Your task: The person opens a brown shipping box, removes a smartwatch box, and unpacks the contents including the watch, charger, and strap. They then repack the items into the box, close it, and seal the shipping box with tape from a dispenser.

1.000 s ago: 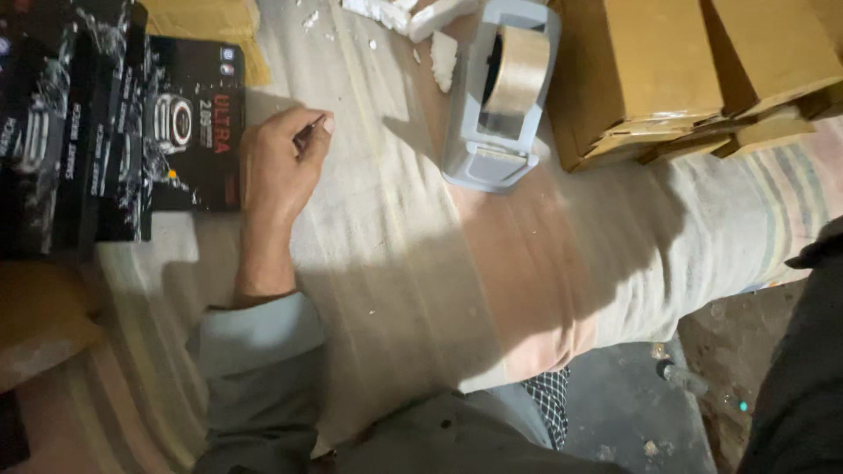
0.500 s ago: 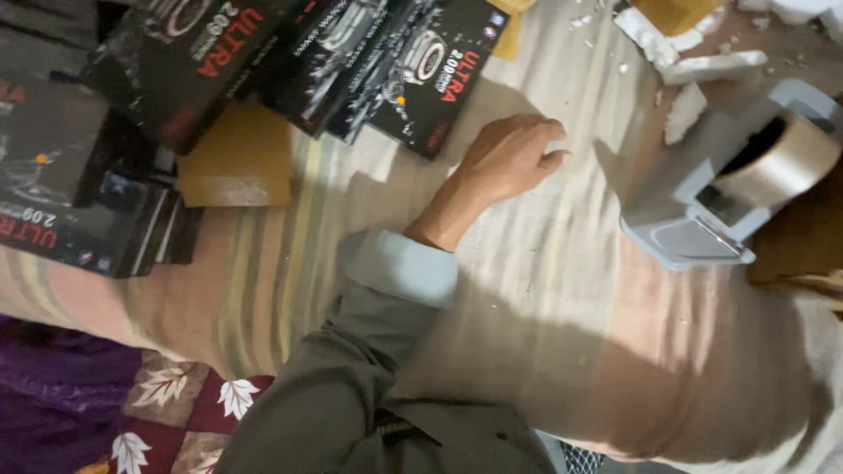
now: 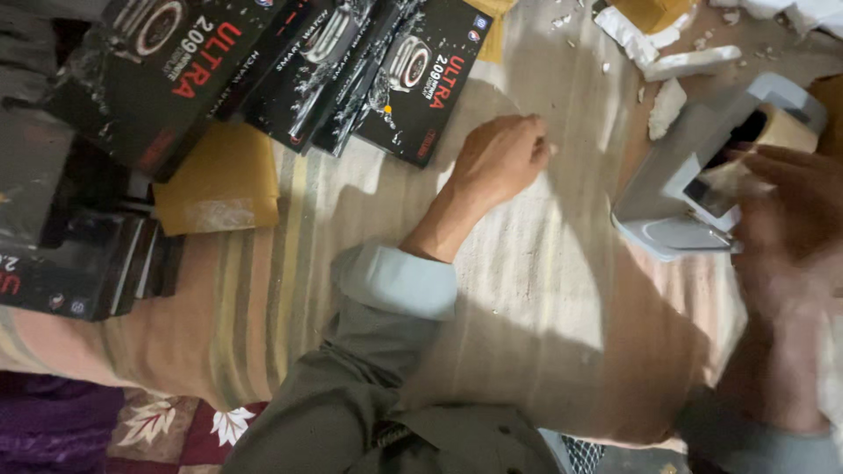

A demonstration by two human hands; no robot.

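Reaching for the tape dispenser (image 3: 694,189), the right hand (image 3: 786,219) lay over its near end, fingers spread and curved around the grey plastic body; motion blur hid whether they had actually closed on it, so the grip could not be told. The dispenser sat on the striped cloth (image 3: 527,290), directly under and just beyond that hand, its roll of tan packing tape (image 3: 781,132) seated at the far end.

The left hand (image 3: 502,158) rested on the cloth well to the left of the right one, curled into a loose fist with thumb and fingertips pressed together; whether it pinched anything small was too fine to see.

Step judged: taking up the dispenser. A firm wrap around the handle would seem needed before lifting, since the body looked smooth and hard.

Materials: beyond and left of the left hand, a fan of glossy black watch boxes (image 3: 413,79), flat and rectangular, some overlapping. Farther left, a soft yellow padded envelope (image 3: 219,180) with a matte, slightly creased face. Beyond the right hand, crumbly white foam scraps (image 3: 680,66). The cloth was woven, pale with faint stripes.
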